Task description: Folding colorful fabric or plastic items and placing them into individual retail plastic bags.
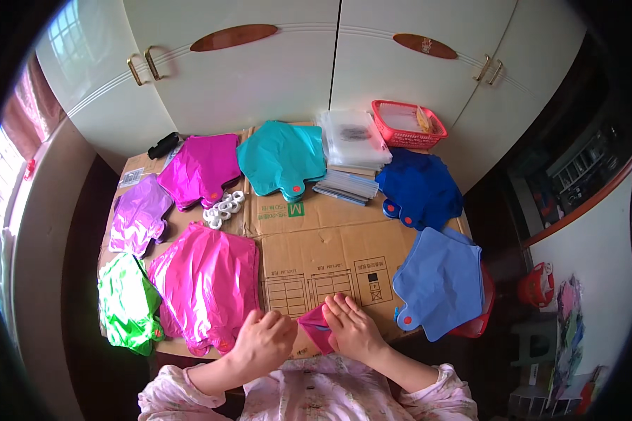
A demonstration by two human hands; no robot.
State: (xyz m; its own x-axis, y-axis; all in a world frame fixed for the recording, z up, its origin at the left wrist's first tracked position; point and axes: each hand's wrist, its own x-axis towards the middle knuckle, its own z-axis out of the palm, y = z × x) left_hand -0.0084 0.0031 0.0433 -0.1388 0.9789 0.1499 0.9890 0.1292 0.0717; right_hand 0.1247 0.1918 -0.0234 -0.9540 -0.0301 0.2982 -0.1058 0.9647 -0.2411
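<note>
A small folded pink foil balloon (314,328), with some blue showing inside its fold, lies at the table's near edge between my hands. My right hand (357,330) holds its right side down, the fingers fairly straight and close together. Just left of it, my left hand (265,338) is curled into a fist; whatever is inside is hidden. Beside that fist, a stack of bright pink foil balloons (207,284) spreads over the cardboard. Light blue foil balloons (439,284) lie off to the right of my right hand.
More flat foil balloons ring the cardboard (281,242): green (128,303), lilac (139,216), magenta (202,168), teal (282,160) and dark blue (421,188). White rings (223,209), clear bags (354,137), clear strips (347,186) and a red basket (407,133) sit among them. Cabinet doors (260,77) stand behind.
</note>
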